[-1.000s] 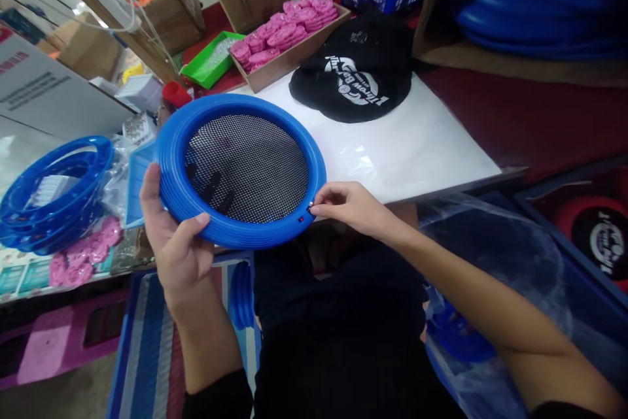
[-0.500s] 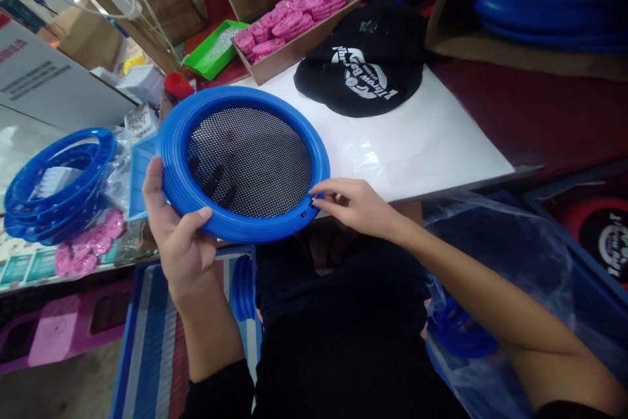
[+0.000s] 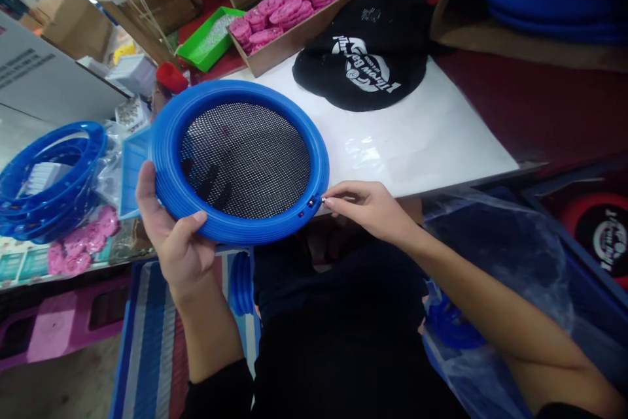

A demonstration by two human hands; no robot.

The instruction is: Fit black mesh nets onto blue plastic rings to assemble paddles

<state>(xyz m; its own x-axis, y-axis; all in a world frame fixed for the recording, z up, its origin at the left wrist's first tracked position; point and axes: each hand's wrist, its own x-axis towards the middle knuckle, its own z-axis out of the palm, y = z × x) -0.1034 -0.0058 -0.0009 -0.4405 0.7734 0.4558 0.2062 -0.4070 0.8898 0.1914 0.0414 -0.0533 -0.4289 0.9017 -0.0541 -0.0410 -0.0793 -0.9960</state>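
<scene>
A blue flying disc (image 3: pixel 161 144) with black mesh stretched across its middle is tilted toward me above the table's near edge. My left hand (image 3: pixel 181 229) grips its left rim, thumb in front and fingers spread behind, partly showing through the mesh. At the lower right rim, a small slot (image 3: pixel 313 201) shows metal parts beside a red dot. Just right of that slot, my right hand (image 3: pixel 366 210) pinches a small shiny metal piece (image 3: pixel 324 201) between thumb and forefinger. The piece is too small to name for certain.
Black printed fabric discs (image 3: pixel 360 79) lie on the white table sheet (image 3: pixel 417 138). Behind are a carton of pink packets (image 3: pixel 289 10) and a green tray (image 3: pixel 209 40). Blue rings (image 3: pixel 49 210) sit at left; a box of blue discs (image 3: pixel 549 0) stands at back right.
My right hand has drawn back slightly from the rim, so the slot and the shiny piece between my fingertips now show. My left hand still holds the disc, shifted slightly left in view.
</scene>
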